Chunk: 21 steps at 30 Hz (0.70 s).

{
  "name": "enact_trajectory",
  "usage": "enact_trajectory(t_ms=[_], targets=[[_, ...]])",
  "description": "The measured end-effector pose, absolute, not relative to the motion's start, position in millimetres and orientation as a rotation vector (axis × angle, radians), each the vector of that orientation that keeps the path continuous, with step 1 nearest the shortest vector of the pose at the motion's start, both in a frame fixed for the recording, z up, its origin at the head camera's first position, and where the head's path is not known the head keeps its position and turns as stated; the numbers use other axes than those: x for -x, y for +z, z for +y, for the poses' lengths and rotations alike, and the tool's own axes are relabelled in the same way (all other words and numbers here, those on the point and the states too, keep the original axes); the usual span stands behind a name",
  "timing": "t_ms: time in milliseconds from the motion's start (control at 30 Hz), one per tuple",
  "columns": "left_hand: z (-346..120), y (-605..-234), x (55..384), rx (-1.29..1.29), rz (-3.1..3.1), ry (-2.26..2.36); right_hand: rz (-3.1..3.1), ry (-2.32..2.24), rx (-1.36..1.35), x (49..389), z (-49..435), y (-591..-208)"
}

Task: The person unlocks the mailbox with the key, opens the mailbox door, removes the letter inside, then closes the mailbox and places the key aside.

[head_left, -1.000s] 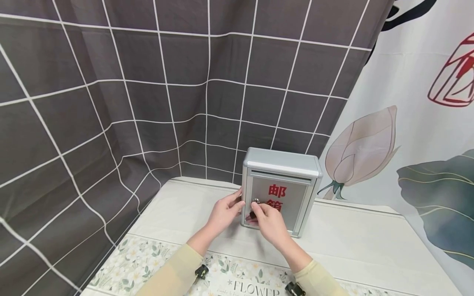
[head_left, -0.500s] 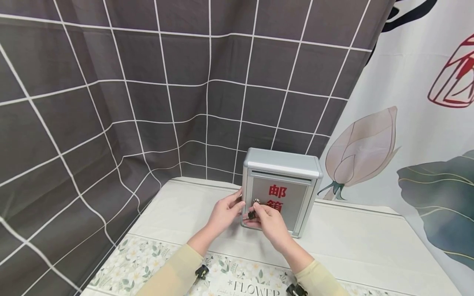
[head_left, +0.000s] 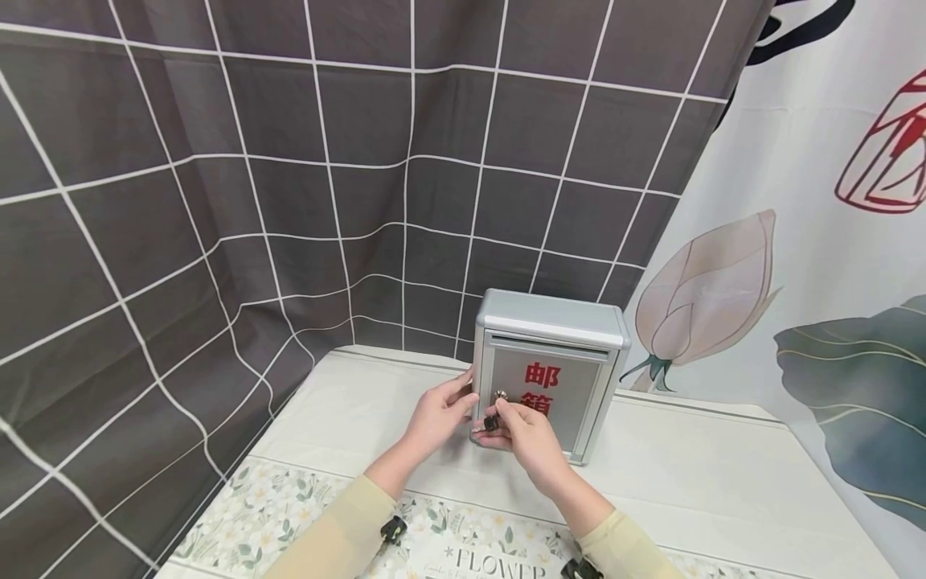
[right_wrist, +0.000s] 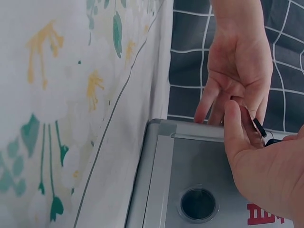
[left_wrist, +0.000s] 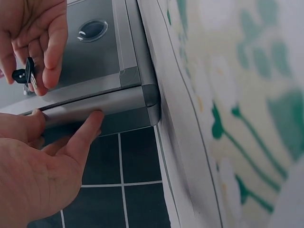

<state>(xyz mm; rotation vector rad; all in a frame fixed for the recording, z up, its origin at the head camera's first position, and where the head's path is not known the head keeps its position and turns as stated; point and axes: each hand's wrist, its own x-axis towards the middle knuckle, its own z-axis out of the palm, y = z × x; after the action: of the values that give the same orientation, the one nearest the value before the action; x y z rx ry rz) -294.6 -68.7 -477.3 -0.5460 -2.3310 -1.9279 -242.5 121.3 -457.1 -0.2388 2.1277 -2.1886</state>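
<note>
A silver mailbox [head_left: 553, 318] with red characters stands upright on the table, its front door flush with the frame. Beside its left edge, my left hand [head_left: 434, 418] touches the side wall with extended fingers, the thumb by the front corner. My right hand [head_left: 535, 442] pinches a key at the round lock [head_left: 501, 394] on the door's left; the fingertips hide how far the key goes in. Below those fingertips hangs a black-headed key [head_left: 492, 421], also visible as a black key [left_wrist: 29, 73] in the left wrist view. The other right fingers spread beneath it.
A round window [right_wrist: 198, 204] is set low in the mailbox door, and a slot [head_left: 550, 346] runs across its top. Behind hangs a dark grid curtain [head_left: 347, 161]. The white tablecloth [head_left: 694, 458] has a floral band along the front.
My right hand's fingers have loosened and dropped slightly, so the hanging black key shows more. The left hand and the mailbox stay in place.
</note>
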Motion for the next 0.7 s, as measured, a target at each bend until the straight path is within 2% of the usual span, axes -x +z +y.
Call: enact_trajectory(t_ms=[700], targets=[[-68.4, -475.1, 293.4, 0.565, -2.308, -1.94, 2.096, -2.106, 0.325, 225.2, 133.1, -459.8]])
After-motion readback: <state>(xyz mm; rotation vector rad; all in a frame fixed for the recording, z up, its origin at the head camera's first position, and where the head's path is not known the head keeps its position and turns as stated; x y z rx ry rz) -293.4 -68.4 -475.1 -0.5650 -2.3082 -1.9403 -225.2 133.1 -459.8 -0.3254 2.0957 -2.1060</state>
